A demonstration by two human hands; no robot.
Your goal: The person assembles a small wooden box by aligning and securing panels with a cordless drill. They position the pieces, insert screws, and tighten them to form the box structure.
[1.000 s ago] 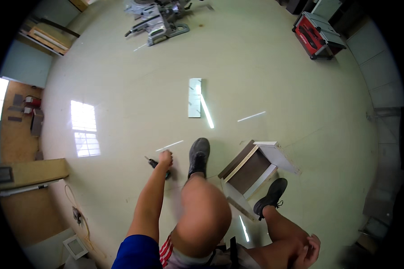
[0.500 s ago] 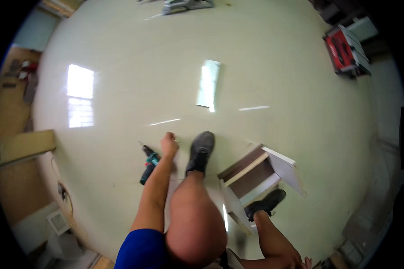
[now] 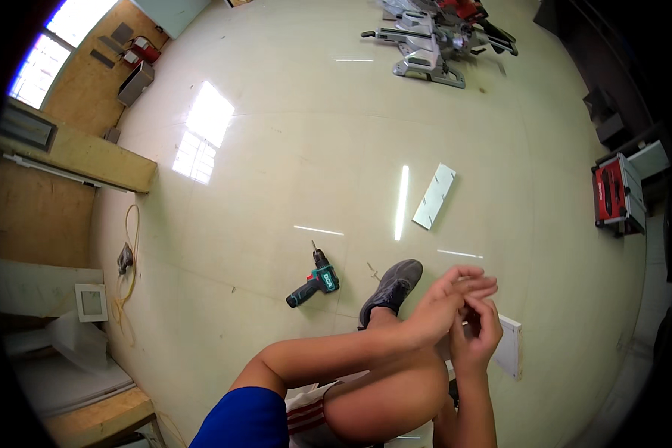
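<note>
My left hand (image 3: 449, 293) and my right hand (image 3: 479, 334) meet above my raised knee, fingertips touching. The left fingers are stretched out over the right hand. The right fingers curl inward, and I cannot tell whether they pinch something small. A green and black cordless drill (image 3: 315, 282) lies on the pale floor to the left of my grey shoe (image 3: 393, 290), with no hand on it. A white panel of a small wooden box (image 3: 511, 345) shows just behind my right hand.
A narrow white board (image 3: 434, 196) lies flat on the floor ahead. A mitre saw (image 3: 431, 39) sits at the far end, a red table saw (image 3: 614, 196) at the right. A yellow cord (image 3: 130, 254) and a wooden beam (image 3: 82, 158) lie at the left.
My left hand has lifted off the floor beside the drill and joined my right hand above my knee. The drill stays on the floor. My head has turned.
</note>
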